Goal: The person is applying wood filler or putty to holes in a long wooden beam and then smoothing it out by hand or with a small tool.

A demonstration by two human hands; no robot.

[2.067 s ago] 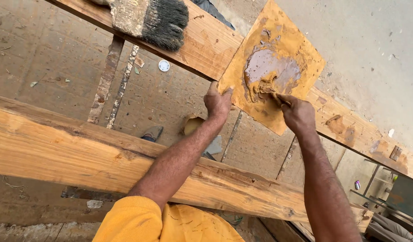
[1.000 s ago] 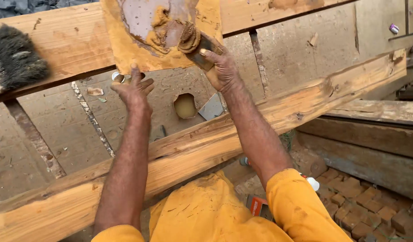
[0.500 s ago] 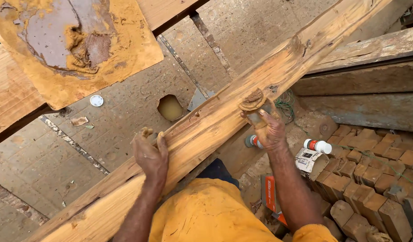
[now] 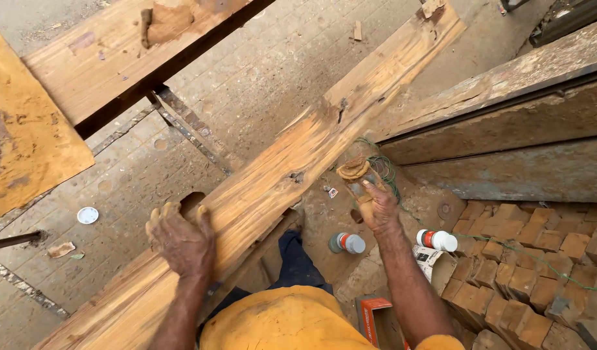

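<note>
A long, rough wooden beam [image 4: 292, 175] runs diagonally from the lower left of the frame to the upper right, its pale grain split, cracked and splintered along the top face. The left hand [image 4: 180, 241] rests on the beam's near end at lower left, fingers curled loosely over the far edge, dusted with yellowish paste. To the right of centre, the right hand [image 4: 378, 209] has its grip clenched on a putty knife [image 4: 358, 176] whose blade carries a lump of brown filler; the blade sits just beside the beam's right edge (whether it touches the wood cannot be told). A second broad plank [image 4: 117, 58] crosses the upper left, smeared with a patch of the same brown filler, and a flat ochre board [image 4: 26, 155] stained with paste lies at the far left. Below is a worn tiled floor [image 4: 259, 71], gritty and dusty, with a small white lid [image 4: 88, 215] on it. At lower right stand two small bottles, one grey-capped [image 4: 347, 243] and one white-capped [image 4: 437, 240], near a cardboard box [image 4: 434, 266] and stacked reddish bricks [image 4: 531, 259].
</note>
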